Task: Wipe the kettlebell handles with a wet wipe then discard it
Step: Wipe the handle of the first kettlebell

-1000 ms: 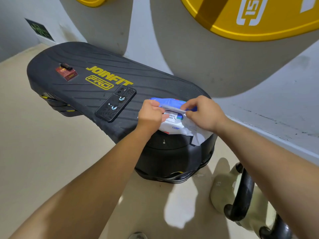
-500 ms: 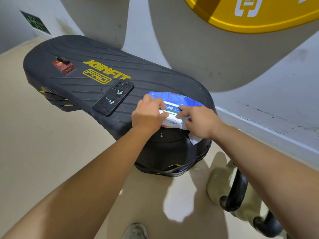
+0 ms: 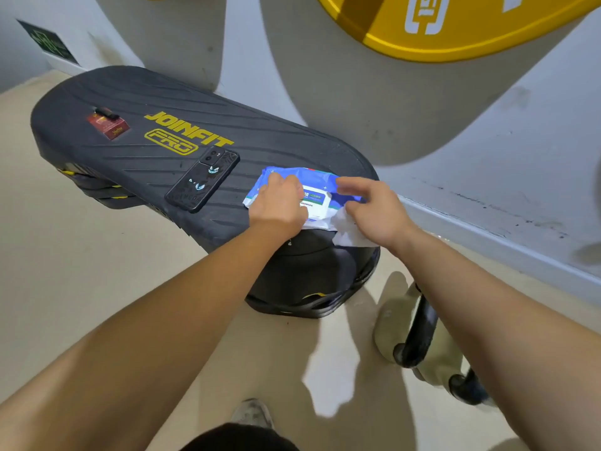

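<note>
- Tan floor (image 3: 97,288) is holding a black board (image 3: 130,157) by the wall (image 3: 487,157).
- Left hand (image 3: 279,206) is curling its fingers on the wipes pack (image 3: 320,198), pressing it down.
- Right hand (image 3: 377,209) is touching the pack, and a wet wipe (image 3: 349,234) is poking out under it; I cannot tell its grip.
- Kettlebell handles (image 3: 422,327) are sitting on the floor, apart from both hands.

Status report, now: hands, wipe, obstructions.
Left hand holds pack down on board. Right hand at flap, wipe under palm, grip unclear. Kettlebells on floor, untouched. Phone beside pack, not in way.
</note>
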Available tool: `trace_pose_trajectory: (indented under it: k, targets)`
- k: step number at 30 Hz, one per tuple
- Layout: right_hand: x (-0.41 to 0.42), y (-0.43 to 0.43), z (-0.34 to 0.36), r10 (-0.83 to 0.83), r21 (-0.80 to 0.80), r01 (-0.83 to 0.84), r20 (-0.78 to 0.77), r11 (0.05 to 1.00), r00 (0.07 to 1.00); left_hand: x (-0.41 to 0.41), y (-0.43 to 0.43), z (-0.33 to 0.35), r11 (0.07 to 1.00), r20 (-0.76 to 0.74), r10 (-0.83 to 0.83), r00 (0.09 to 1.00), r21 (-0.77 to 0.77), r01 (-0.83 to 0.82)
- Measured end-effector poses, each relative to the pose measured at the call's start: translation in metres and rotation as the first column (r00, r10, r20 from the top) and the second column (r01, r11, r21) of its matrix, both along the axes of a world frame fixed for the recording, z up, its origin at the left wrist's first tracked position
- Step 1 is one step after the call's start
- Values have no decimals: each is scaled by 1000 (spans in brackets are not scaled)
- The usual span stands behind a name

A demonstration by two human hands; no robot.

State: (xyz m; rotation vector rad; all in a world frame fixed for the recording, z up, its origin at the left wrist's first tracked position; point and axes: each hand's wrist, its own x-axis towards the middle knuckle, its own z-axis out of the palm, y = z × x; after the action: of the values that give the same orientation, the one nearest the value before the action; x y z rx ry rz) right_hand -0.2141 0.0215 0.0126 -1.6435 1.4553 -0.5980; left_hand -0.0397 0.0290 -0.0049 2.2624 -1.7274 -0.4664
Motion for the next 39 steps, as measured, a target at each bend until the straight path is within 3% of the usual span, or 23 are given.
trace_pose_trajectory:
  k: [2,4,5,7,9,15,23,27,29,35,39]
  targets:
    - [-15,14,15,-119,133,87,254,987,960,-13,11,19,1000,-281,-10,960,-6,8]
    - [-32,28,33,-211,224,126,414,966,886,-31,28,53,981,-661,39,750,167,96]
    - [-40,36,43,-241,264,125,472,956,848,-39,38,72,948,-778,70,624,246,200]
    - [-56,55,64,-294,334,112,567,936,769,-54,59,105,890,-861,-4,509,228,394]
    - [-71,75,83,-336,369,113,626,923,704,-69,80,129,878,-861,-125,493,136,460]
    - [-126,142,125,-351,368,114,683,923,641,-119,135,180,945,-809,-201,553,-12,327]
    - [-200,233,165,-158,150,93,515,984,842,-181,193,220,961,-758,-267,595,-164,221]
    - [-220,264,174,-152,127,113,364,985,919,-204,209,231,911,-567,-399,721,-333,243]
    - [-228,272,172,-178,150,134,335,980,925,-208,212,233,890,-512,-432,743,-376,259]
    - [-243,280,156,-244,180,207,214,962,946,-207,201,223,936,-664,-349,662,-288,204]
    - [-250,266,131,-314,255,253,234,933,920,-191,177,205,982,-755,-156,637,-51,181]
